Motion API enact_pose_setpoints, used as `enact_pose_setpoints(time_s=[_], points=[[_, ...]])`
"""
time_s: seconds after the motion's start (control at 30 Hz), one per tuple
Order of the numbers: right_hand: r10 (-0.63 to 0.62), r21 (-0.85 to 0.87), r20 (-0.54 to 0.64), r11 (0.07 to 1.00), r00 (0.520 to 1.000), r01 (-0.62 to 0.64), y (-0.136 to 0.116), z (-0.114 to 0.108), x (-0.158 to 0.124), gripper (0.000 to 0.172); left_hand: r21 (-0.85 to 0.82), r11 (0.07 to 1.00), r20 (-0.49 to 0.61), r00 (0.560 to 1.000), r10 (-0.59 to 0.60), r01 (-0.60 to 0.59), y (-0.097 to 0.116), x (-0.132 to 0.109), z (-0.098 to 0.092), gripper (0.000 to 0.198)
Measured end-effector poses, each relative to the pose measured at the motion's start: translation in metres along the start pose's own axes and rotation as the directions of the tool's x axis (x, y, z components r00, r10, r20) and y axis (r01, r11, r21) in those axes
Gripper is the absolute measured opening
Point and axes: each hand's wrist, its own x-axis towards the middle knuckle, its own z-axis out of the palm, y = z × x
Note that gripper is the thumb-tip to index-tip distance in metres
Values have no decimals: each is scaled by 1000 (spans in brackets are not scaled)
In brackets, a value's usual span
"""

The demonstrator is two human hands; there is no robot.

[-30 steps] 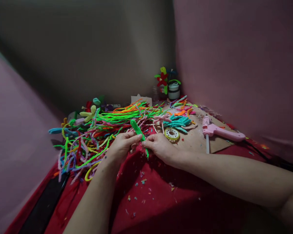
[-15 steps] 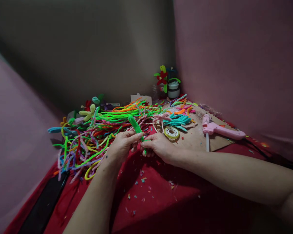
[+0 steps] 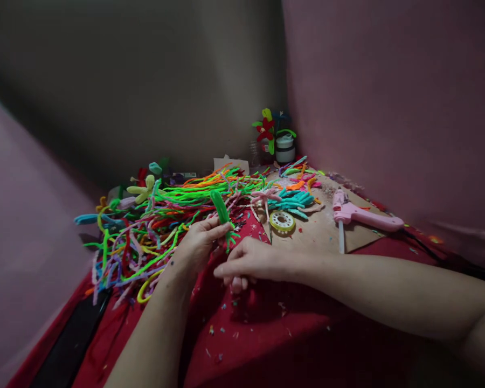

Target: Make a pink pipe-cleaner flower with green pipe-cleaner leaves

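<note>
A tangled pile of pipe cleaners in neon green, orange, pink, purple and yellow spreads over the left and far side of the tabletop, which is covered by a red cloth flecked with small clippings. At the near edge of the pile the left hand pinches a green pipe cleaner piece between thumb and fingertips. The piece is bright green and fuzzy, folded into a narrow, leaf-like loop. It stands tilted, with its rounded tip pointing far and slightly left above the pile, and a thin, frayed tail hangs below the fingers.

Just right of and nearer than that tail, the right hand lies palm down, fingers stretched left and loosely curled, grasping nothing.

Further right, a sheet of cardboard carries a yellow-rimmed tape roll, a cluster of teal pipe cleaner loops and a pink glue gun. In the far corner, a red and yellow pipe cleaner flower stands beside a small white jar.
</note>
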Motion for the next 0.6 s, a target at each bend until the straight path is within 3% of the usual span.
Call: enact_pose_setpoints(time_s=[0.07, 0.13, 0.2, 0.33, 0.6], points=[[-166, -185, 59, 967, 984, 174, 1, 5, -6, 31, 13, 999, -32, 999, -42, 42, 0, 0, 1, 28], [-373, -346, 93, 857, 923, 381, 4, 9, -10, 30, 67, 994, -23, 996, -88, 89, -2, 1, 3, 29], [-505, -472, 131, 725, 853, 502, 8, 11, -10, 29, 124, 986, -12, 994, -109, 109, -6, 2, 8, 30], [-590, -610, 130, 586, 797, 533, 11, 12, -7, 25, 249, 965, 4, 996, -92, 88, -12, 6, 17, 28], [-644, -635, 92, 550, 760, 543, 12, 15, -7, 25, 531, 847, 40, 999, 20, -39, -6, 17, 28, 26]])
